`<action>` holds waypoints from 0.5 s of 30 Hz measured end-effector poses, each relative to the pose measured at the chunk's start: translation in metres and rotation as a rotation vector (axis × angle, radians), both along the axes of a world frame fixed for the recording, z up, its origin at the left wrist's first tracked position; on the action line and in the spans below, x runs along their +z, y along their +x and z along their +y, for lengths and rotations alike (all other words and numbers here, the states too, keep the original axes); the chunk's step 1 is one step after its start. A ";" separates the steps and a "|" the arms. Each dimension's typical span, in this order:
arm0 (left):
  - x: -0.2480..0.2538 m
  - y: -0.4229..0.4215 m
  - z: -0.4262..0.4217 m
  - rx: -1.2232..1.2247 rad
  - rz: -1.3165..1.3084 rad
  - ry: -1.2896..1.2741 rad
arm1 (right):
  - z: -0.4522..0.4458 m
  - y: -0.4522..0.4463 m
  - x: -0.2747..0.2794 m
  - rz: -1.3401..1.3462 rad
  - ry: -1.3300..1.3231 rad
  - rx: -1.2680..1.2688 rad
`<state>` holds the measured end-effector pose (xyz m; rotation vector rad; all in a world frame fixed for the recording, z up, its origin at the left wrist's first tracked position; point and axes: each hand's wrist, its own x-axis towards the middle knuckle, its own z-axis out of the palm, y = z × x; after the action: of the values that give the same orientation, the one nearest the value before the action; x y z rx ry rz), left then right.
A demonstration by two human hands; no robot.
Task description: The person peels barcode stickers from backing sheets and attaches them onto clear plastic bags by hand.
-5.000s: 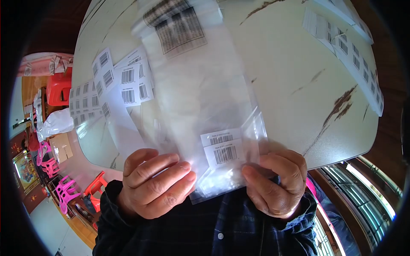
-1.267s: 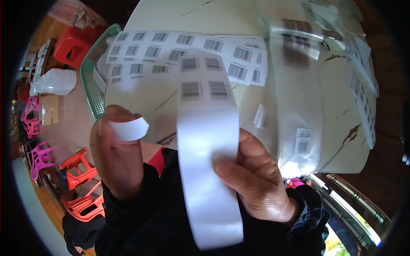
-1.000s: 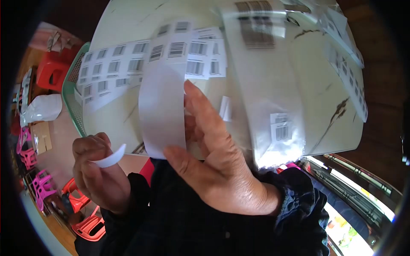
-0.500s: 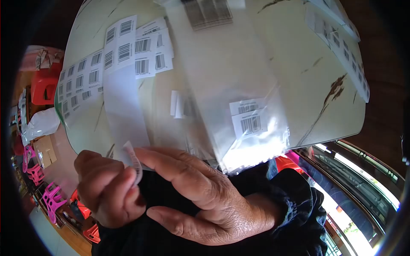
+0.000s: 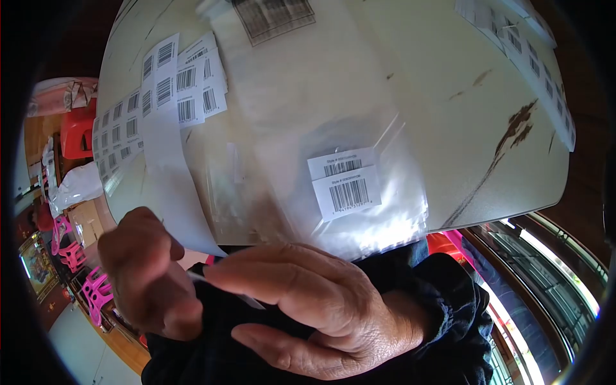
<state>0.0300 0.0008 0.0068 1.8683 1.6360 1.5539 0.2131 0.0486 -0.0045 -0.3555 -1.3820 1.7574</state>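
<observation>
My left hand [image 5: 151, 276] is curled closed and blurred at the lower left; what its fingers hold, if anything, cannot be made out. Close beside it, my right hand [image 5: 314, 308] has its fingers stretched out together and the thumb apart. A small white label [image 5: 251, 300] shows partly behind the right index finger, one end at the fingertip near my left hand. Beyond the hands lies a clear plastic bag [image 5: 327, 96] with two overlapping barcode labels [image 5: 350, 192] on its near part. A strip of barcode labels [image 5: 170, 154] runs down the table to the left of the bag.
More barcode label sheets lie on the marbled table [image 5: 449, 147] at left [image 5: 119, 128] and at the right edge [image 5: 536, 64]. A dark printed patch [image 5: 276, 16] shows at the bag's far end. Pink stools [image 5: 96, 292] and a red stool [image 5: 78, 131] stand on the left.
The small label, earlier curled up at my left thumb, now lies lower, along the right index finger. My left hand has turned and shifted slightly left. The view has shifted a little.
</observation>
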 end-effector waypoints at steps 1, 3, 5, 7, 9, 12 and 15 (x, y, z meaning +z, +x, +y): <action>0.003 -0.001 0.000 -0.001 0.006 0.000 | 0.001 0.002 0.001 0.006 0.000 -0.001; 0.007 -0.003 0.002 -0.101 -0.062 -0.127 | 0.004 0.007 0.004 -0.038 -0.001 0.027; 0.010 -0.004 0.003 -0.202 -0.132 -0.255 | 0.006 0.011 0.006 -0.085 -0.003 0.053; 0.013 -0.002 0.004 -0.201 -0.122 -0.253 | 0.009 0.014 0.006 -0.085 -0.013 0.074; 0.015 -0.001 0.002 -0.191 -0.110 -0.249 | 0.012 0.016 0.006 -0.091 -0.035 0.128; 0.018 -0.001 0.000 -0.169 -0.107 -0.208 | 0.011 0.018 0.009 -0.096 -0.083 0.137; 0.019 -0.001 -0.001 -0.111 -0.119 -0.093 | 0.005 0.020 0.015 -0.102 -0.194 0.091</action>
<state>0.0290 0.0001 0.0262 1.7522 1.5001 1.4871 0.2331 0.0541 0.0108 -0.5011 -1.3190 1.9789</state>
